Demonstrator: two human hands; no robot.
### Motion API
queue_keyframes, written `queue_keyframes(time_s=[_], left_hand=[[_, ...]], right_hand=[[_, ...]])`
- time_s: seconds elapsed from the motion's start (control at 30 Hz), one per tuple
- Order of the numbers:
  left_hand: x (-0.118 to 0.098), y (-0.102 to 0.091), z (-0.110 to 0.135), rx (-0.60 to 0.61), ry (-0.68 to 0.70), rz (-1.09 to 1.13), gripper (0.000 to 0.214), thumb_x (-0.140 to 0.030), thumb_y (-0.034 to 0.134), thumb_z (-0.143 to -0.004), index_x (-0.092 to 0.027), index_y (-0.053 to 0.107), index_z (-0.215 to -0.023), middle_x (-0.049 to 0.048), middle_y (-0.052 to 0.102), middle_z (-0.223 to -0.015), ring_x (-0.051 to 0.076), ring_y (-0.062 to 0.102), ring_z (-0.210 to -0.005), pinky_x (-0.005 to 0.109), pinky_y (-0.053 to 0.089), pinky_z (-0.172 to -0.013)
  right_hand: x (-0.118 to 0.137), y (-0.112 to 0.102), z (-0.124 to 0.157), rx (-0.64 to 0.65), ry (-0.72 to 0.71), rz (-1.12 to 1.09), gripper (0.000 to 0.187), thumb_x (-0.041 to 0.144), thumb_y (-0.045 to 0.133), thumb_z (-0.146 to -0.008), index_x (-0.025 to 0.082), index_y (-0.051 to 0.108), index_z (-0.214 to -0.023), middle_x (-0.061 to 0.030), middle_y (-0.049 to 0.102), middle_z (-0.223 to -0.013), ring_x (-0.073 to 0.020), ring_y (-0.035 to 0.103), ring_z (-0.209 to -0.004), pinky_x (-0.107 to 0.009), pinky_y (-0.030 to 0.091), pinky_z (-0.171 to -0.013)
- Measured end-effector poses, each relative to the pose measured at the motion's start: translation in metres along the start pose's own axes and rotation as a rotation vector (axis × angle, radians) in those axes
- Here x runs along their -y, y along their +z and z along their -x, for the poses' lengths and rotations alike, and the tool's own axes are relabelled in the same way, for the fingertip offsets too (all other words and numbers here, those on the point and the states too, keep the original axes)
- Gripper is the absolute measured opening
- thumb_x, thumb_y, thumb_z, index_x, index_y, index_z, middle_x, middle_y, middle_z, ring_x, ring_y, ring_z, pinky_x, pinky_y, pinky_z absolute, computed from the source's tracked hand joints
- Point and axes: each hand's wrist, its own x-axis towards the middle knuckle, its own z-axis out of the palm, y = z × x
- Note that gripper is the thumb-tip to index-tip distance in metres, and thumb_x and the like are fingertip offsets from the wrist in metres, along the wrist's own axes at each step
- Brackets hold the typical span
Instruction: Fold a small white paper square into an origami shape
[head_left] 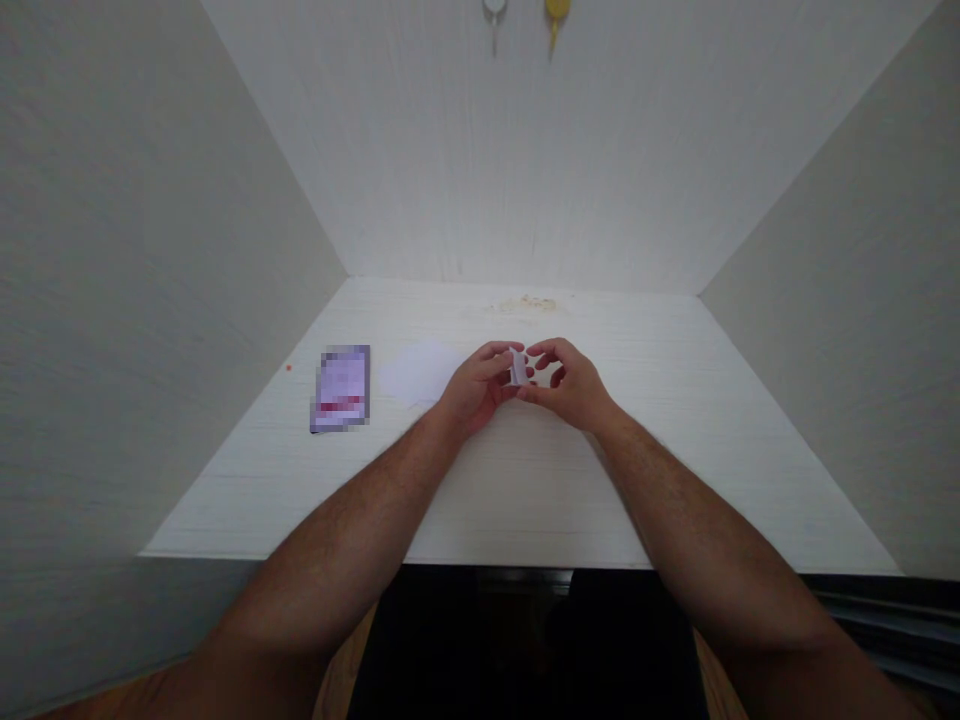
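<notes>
A small piece of folded white paper stands upright above the middle of the table. My left hand is closed on it, thumb in front and fingers curling behind. Close by on the right is my right hand, its fingers bent and spread apart. The right thumb reaches the paper's lower corner, though I cannot tell whether it presses on it. A gap shows between the right index fingertip and the paper's upper edge. Left of my left hand, white paper sheets lie flat on the table, partly covered by that hand.
A phone-like device with a pixelated screen lies on the left of the white table. A tiny red dot is near the left wall. Pale walls enclose three sides. Brownish marks show near the back, and two hooks hang above.
</notes>
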Motion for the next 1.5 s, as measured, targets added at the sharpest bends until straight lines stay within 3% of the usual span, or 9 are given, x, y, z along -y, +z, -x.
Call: queue_keyframes(time_s=[0.27, 0.47, 0.57, 0.7, 0.93, 1.2, 1.5], left_hand=[[0.0, -0.001, -0.001, -0.042, 0.014, -0.016, 0.028, -0.03, 0.076, -0.074, -0.015, 0.067, -0.096, 0.0047, 0.068, -0.085, 0.016, 0.066, -0.076, 0.031, 0.056, -0.07], [0.005, 0.001, -0.002, -0.089, 0.0, -0.182, 0.022, -0.031, 0.075, -0.071, -0.011, 0.068, -0.079, 0.0082, 0.069, -0.084, 0.019, 0.068, -0.077, 0.034, 0.058, -0.07], [0.007, 0.003, 0.0, -0.114, -0.006, -0.26, 0.02, -0.03, 0.075, -0.07, -0.011, 0.068, -0.072, 0.0069, 0.069, -0.077, 0.017, 0.067, -0.073, 0.033, 0.058, -0.071], [0.006, 0.001, 0.0, -0.116, -0.038, -0.315, 0.021, -0.029, 0.077, -0.066, -0.013, 0.072, -0.079, 0.0064, 0.071, -0.078, 0.016, 0.066, -0.069, 0.033, 0.057, -0.071], [0.011, -0.012, -0.007, -0.184, 0.047, -0.513, 0.014, -0.024, 0.075, -0.062, -0.015, 0.073, -0.072, 0.0009, 0.066, -0.064, 0.011, 0.055, -0.055, 0.023, 0.041, -0.053], [0.006, -0.006, -0.004, -0.247, 0.093, -0.642, 0.014, -0.027, 0.071, -0.065, -0.016, 0.073, -0.072, 0.0018, 0.067, -0.067, 0.013, 0.056, -0.058, 0.025, 0.041, -0.055], [0.001, -0.006, -0.001, -0.225, 0.139, -0.791, 0.014, -0.029, 0.067, -0.068, -0.015, 0.069, -0.065, 0.0008, 0.062, -0.061, 0.012, 0.052, -0.055, 0.024, 0.037, -0.052]], right_hand=[[-0.002, -0.002, -0.001, 0.005, 0.037, -0.035, 0.036, 0.04, 0.08, -0.066, 0.021, 0.067, -0.094, -0.0017, 0.068, -0.087, -0.0125, 0.056, -0.068, -0.027, 0.043, -0.06], [-0.007, -0.001, -0.002, -0.152, -0.028, 0.1, 0.016, 0.036, 0.064, -0.081, 0.02, 0.07, -0.081, -0.0002, 0.067, -0.074, -0.0104, 0.051, -0.057, -0.026, 0.04, -0.056], [-0.007, -0.001, -0.002, -0.148, -0.033, 0.17, 0.018, 0.035, 0.061, -0.083, 0.021, 0.069, -0.076, 0.0011, 0.065, -0.065, -0.0112, 0.052, -0.057, -0.026, 0.039, -0.057], [-0.005, -0.002, 0.0, -0.148, -0.033, 0.199, 0.02, 0.036, 0.061, -0.083, 0.02, 0.068, -0.074, 0.0017, 0.062, -0.061, -0.011, 0.049, -0.054, -0.026, 0.037, -0.056], [-0.003, -0.003, -0.001, -0.179, -0.02, 0.164, 0.021, 0.036, 0.062, -0.081, 0.019, 0.065, -0.069, 0.0032, 0.056, -0.056, -0.0099, 0.043, -0.052, -0.026, 0.034, -0.054], [-0.007, -0.004, -0.004, -0.096, 0.077, 0.011, 0.021, 0.037, 0.063, -0.079, 0.019, 0.062, -0.068, 0.0028, 0.055, -0.055, -0.0099, 0.044, -0.051, -0.025, 0.032, -0.05], [-0.004, -0.006, -0.004, 0.016, 0.16, -0.139, 0.016, 0.035, 0.064, -0.077, 0.02, 0.062, -0.072, 0.0017, 0.06, -0.057, -0.0106, 0.054, -0.048, -0.023, 0.04, -0.045]])
